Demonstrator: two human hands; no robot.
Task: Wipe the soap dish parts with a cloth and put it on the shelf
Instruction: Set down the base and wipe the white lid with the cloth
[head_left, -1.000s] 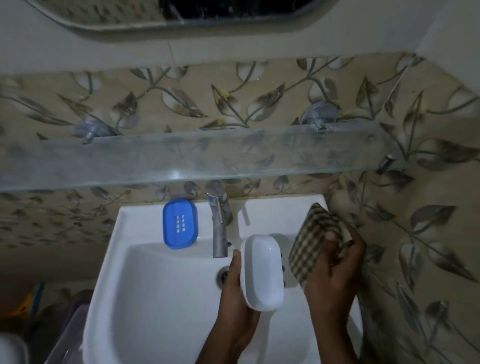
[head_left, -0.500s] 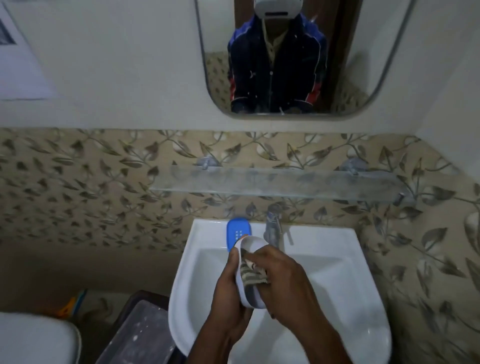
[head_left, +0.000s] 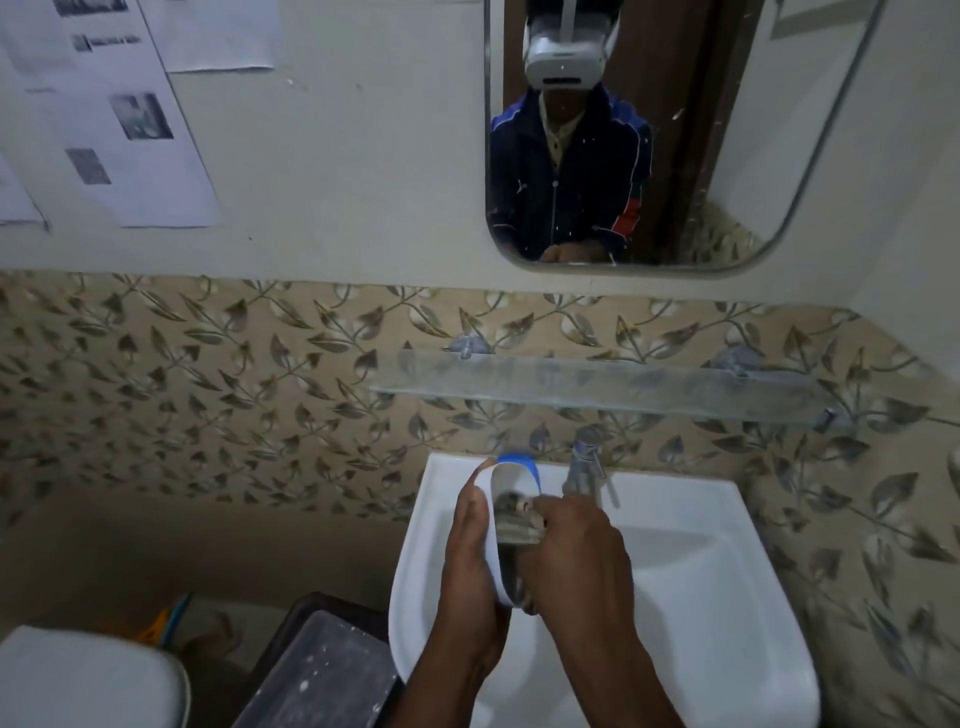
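My left hand (head_left: 470, 566) grips the white soap dish base (head_left: 511, 480), held on edge above the white sink (head_left: 691, 566). Inside the base, my right hand (head_left: 576, 561) presses a checked cloth (head_left: 514, 514), bunched under its fingers. The blue soap dish insert (head_left: 515, 458) lies on the sink's back ledge, mostly hidden behind the white base. A frosted glass shelf (head_left: 597, 387) hangs on the leaf-patterned tiles above the sink and carries nothing.
A chrome tap (head_left: 584, 462) stands at the back of the sink, right of the blue insert. A mirror (head_left: 623, 135) hangs above the shelf. A dark dusty box (head_left: 322, 670) and a white toilet lid (head_left: 83, 680) sit to the left.
The cloth went from beside the white base into it, under my right hand. The view has pulled back and up, bringing mirror and wall papers in.
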